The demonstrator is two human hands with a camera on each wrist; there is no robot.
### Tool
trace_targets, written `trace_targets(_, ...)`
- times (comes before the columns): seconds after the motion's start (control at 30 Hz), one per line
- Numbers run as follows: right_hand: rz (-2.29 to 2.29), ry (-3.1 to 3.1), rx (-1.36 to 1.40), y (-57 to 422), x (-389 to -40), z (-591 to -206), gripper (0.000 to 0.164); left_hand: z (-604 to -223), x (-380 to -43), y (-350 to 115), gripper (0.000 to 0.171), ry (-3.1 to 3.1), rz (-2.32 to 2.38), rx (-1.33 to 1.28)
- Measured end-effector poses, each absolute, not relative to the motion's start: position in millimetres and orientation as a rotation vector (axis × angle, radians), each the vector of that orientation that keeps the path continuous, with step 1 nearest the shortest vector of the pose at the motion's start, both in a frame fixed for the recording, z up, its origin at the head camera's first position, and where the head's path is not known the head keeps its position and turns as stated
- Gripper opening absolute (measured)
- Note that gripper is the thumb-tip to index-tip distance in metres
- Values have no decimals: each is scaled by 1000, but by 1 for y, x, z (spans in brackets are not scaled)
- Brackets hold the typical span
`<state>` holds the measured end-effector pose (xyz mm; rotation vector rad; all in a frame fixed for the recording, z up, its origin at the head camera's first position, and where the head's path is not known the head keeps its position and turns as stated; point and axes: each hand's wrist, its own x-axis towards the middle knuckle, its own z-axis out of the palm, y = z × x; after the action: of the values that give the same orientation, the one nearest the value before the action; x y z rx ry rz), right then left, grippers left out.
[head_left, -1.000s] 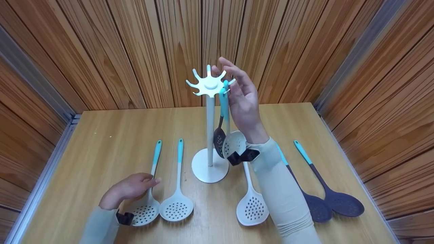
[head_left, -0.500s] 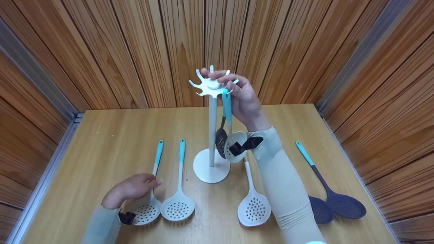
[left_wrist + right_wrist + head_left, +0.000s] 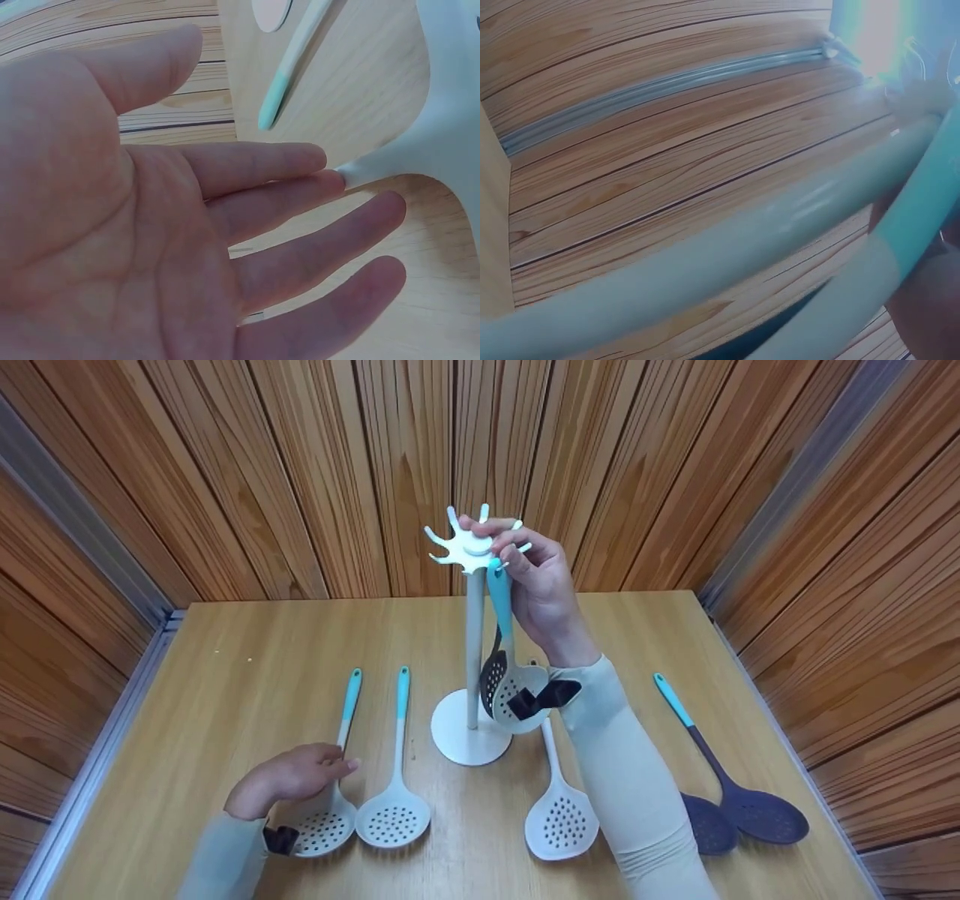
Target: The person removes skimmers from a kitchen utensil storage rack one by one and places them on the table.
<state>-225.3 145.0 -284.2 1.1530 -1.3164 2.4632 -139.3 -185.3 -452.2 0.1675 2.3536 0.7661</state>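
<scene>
At the top of a white utensil rack (image 3: 474, 652), my right hand (image 3: 544, 589) holds the hooked crown, thumb and fingers curled round its arms. Hanging from the crown are a white skimmer (image 3: 523, 679) with a turquoise handle and a dark perforated utensil (image 3: 492, 679) partly behind it. The rack's pole (image 3: 705, 266) and the turquoise handle (image 3: 926, 191) cross the right wrist view. My left hand (image 3: 296, 776) hovers over another white skimmer (image 3: 330, 831) lying at the left. Its palm shows in the left wrist view, fingers (image 3: 315, 247) extended and holding nothing.
Beside the left skimmer lies a second white skimmer (image 3: 393, 817). A white slotted turner (image 3: 561, 823) lies right of the rack's round base (image 3: 454, 742). Farther right are a dark ladle-like utensil (image 3: 765, 814) and a dark utensil (image 3: 711, 825) partly under my sleeve. Wood-panelled walls enclose the table.
My right hand reached from beside the crown onto it and took hold. The crown has turned clockwise as seen from above, swinging the hanging utensils toward me. My left hand has stayed put.
</scene>
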Motion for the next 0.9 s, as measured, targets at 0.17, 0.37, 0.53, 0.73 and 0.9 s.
trace_targets(0.17,2289,-1337,1007,139,-218,-287,18,-450,-140,-186,80,2342,753,161)
trace_targets(0.37,2178,-1389,879,132,-211,-288,19,-449,-140,-188,74,2363,742,186)
trace_targets(0.53,2120,-1425,788,127,-204,-287,23,-446,-142,-187,74,2366,741,171)
trace_targets(0.73,2045,-1447,683,122,-196,-287,32,-441,-143,-180,69,2393,759,146)
trace_targets(0.9,1985,-1438,618,114,-192,-287,33,-432,-144,-169,66,2436,775,199)
